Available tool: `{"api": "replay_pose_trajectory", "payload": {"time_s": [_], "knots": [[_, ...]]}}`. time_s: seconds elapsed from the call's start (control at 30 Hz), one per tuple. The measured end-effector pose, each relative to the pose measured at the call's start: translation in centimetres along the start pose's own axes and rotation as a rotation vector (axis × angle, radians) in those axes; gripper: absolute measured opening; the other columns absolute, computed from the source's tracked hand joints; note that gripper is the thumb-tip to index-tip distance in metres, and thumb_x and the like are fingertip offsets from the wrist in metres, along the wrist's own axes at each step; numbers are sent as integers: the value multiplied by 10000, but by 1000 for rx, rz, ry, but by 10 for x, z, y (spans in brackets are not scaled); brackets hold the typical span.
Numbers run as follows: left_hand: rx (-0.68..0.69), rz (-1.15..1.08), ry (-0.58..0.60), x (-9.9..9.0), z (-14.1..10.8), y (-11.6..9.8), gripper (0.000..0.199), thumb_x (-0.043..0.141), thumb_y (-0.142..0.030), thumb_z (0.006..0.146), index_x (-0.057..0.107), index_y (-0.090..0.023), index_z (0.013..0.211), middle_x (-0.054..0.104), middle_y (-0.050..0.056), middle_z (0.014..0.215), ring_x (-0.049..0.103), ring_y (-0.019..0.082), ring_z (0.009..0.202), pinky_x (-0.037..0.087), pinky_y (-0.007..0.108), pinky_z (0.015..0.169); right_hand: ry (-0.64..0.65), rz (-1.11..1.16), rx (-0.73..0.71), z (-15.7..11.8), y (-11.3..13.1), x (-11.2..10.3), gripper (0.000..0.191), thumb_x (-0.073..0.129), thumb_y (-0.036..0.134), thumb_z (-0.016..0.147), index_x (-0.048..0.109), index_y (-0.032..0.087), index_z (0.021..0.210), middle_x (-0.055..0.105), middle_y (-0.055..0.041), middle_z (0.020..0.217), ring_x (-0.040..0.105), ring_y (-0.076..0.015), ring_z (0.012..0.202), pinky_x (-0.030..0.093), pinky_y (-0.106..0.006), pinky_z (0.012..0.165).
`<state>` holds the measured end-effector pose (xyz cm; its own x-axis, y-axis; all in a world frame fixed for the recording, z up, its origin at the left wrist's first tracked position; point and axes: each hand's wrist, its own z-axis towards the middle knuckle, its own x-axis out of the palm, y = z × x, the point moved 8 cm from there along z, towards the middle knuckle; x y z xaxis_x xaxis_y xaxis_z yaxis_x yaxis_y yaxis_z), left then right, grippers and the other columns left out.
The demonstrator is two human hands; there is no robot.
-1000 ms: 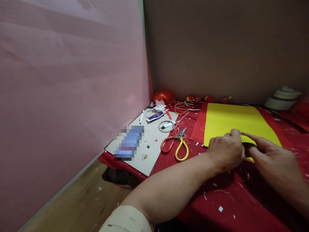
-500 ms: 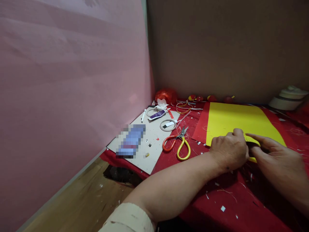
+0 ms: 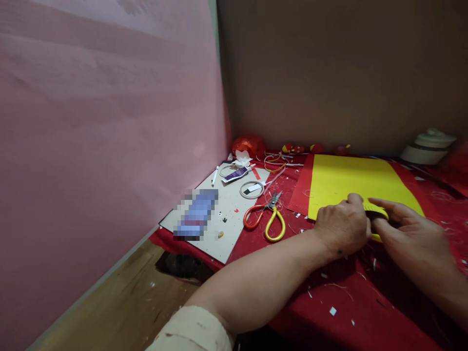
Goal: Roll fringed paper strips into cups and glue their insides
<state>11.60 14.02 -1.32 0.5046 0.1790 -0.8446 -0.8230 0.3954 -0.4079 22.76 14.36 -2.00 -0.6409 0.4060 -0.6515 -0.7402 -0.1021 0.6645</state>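
Note:
Both hands are closed on a curved, ridged yellow paper piece (image 3: 376, 210) at the near edge of the sheets. My left hand (image 3: 342, 224) grips its left side, back of the hand up, with the fingers mostly hidden. From the right, my right hand (image 3: 413, 236) pinches it, the thumb against its inner side. Just beyond them a large yellow sheet (image 3: 351, 180) lies on a red ridged sheet (image 3: 300, 187). Scissors (image 3: 272, 214) with one red and one yellow handle lie to the left, blades slightly apart.
A grey board (image 3: 234, 243) carries a purple tube (image 3: 236, 174), a white pen (image 3: 215, 176), a ring-shaped coil (image 3: 251, 190) and a blurred-out blue item (image 3: 197, 214). Paper scraps and threads litter the red cloth (image 3: 321, 312). A lidded pot (image 3: 427, 148) stands at the back right.
The whole view has shifted slightly, so things appear a little further left. Both hands keep hold of the yellow paper piece, which has turned slightly between them.

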Motion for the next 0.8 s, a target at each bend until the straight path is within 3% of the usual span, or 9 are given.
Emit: {"api": "replay_pose_trajectory", "payload": {"time_s": [0.3, 0.5, 0.63, 0.8], "knots": [[-29, -22, 16, 3, 2, 4, 357, 374, -220, 795, 411, -100, 1130, 665, 140, 908, 649, 269, 779, 506, 390, 671, 10, 4, -17, -2, 5, -1, 480, 458, 330, 628, 658, 158, 1028, 686, -96, 768, 617, -247, 698, 425, -329, 610], [-46, -10, 19, 3, 1, 5, 358, 386, -251, 794, 418, -106, 1119, 672, 128, 898, 654, 261, 772, 504, 369, 665, -23, -21, -61, -1, 6, -1, 568, 421, 371, 587, 657, 142, 1051, 693, -116, 845, 621, -258, 743, 438, -346, 659], [-42, -16, 7, 3, 1, 5, 355, 375, -244, 793, 421, -104, 1116, 675, 129, 881, 658, 264, 768, 506, 374, 665, -14, 12, -11, 1, 3, 0, 638, 414, 402, 545, 656, 121, 1065, 693, -123, 821, 628, -269, 728, 448, -357, 663], [-59, -41, 11, 3, 2, 6, 363, 383, -244, 788, 418, -109, 1123, 677, 127, 862, 660, 265, 767, 507, 378, 675, 41, -12, 3, 0, 5, 2, 576, 390, 365, 574, 681, 144, 1019, 703, -131, 898, 633, -281, 791, 441, -364, 677]]}}
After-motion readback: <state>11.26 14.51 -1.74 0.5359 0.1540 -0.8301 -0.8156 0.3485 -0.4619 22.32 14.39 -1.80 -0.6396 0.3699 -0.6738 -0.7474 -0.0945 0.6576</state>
